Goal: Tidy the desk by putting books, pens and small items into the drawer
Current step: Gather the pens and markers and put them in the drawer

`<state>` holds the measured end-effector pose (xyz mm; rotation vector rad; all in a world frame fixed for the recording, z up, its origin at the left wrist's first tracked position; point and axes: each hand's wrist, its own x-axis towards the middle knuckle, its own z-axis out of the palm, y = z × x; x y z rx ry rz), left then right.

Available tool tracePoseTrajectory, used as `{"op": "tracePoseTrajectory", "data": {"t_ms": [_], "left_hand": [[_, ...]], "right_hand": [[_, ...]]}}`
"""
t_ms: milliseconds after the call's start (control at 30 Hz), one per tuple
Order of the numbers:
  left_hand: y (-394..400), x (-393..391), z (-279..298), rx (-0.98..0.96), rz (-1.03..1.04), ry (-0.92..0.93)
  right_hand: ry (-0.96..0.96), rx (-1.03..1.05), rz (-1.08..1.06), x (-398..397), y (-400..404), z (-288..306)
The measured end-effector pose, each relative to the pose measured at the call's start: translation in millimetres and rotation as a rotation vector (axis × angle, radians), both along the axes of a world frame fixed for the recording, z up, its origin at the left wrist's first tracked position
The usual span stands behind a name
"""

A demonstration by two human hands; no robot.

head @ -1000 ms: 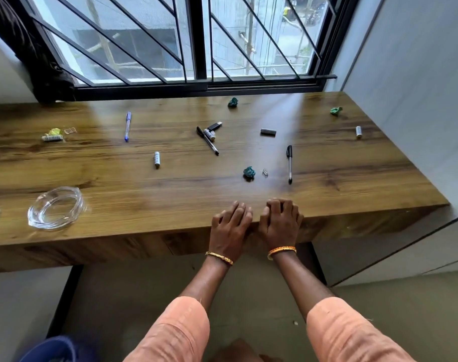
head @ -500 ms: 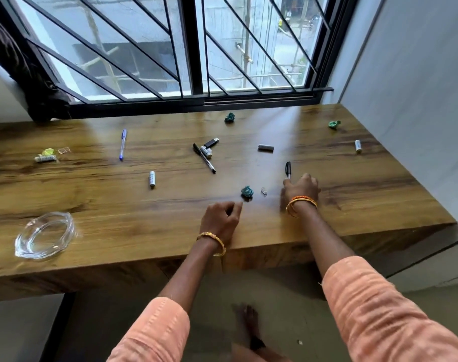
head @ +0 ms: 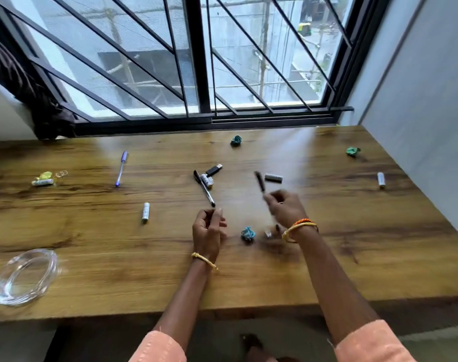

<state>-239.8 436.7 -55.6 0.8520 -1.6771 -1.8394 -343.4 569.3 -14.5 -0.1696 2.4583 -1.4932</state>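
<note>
My right hand (head: 285, 209) grips a black pen (head: 259, 181) and holds it, blurred, above the wooden desk (head: 92, 244). With its fingers loosely curled and nothing in them, my left hand (head: 209, 231) hovers just short of the tip of a second black pen (head: 204, 189) lying on the desk. A blue pen (head: 121, 168) lies far left. Batteries (head: 145, 212) (head: 381, 180) (head: 206, 180), a black USB stick (head: 213, 170) and a dark grey cylinder (head: 273, 178) are scattered about. No drawer is in view.
Crumpled paper balls (head: 247, 233) (head: 236, 141) (head: 353, 151) and a small metal clip (head: 268, 233) lie on the desk. A glass ashtray (head: 24, 276) sits at the front left, a battery with yellow scraps (head: 43, 178) at the left. Window bars stand behind, a wall on the right.
Both hands left the desk's front edge and reached forward. My right hand took the black pen off the desk and lifted it; my left hand moved up to the other black pen.
</note>
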Motion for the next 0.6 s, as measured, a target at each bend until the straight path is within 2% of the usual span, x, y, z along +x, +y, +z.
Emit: {"op": "tracePoseTrajectory", "data": {"t_ms": [100, 233, 300, 433, 600], "left_hand": [[-4.9, -14.3, 17.6, -0.03, -0.082, 0.005], [-14.2, -25.6, 25.3, 0.162, 0.015, -0.027], [-25.5, -24.6, 20.3, 0.275, 0.135, -0.037], [-54.0, -11.0, 8.0, 0.462, 0.296, -0.072], [-70.7, -2.8, 2.9, 0.5, 0.269, -0.132]], "right_hand": [[-0.145, -0.109, 0.378, 23.5, -30.2, 16.3], [-0.203, -0.08, 0.586, 28.6, -52.9, 7.5], [-0.163, -0.016, 0.568, 17.2, -60.4, 2.2], [-0.068, 0.049, 0.401, -19.3, -85.6, -5.4], [0.079, 0.379, 0.417, -34.5, -134.8, -19.2]]}}
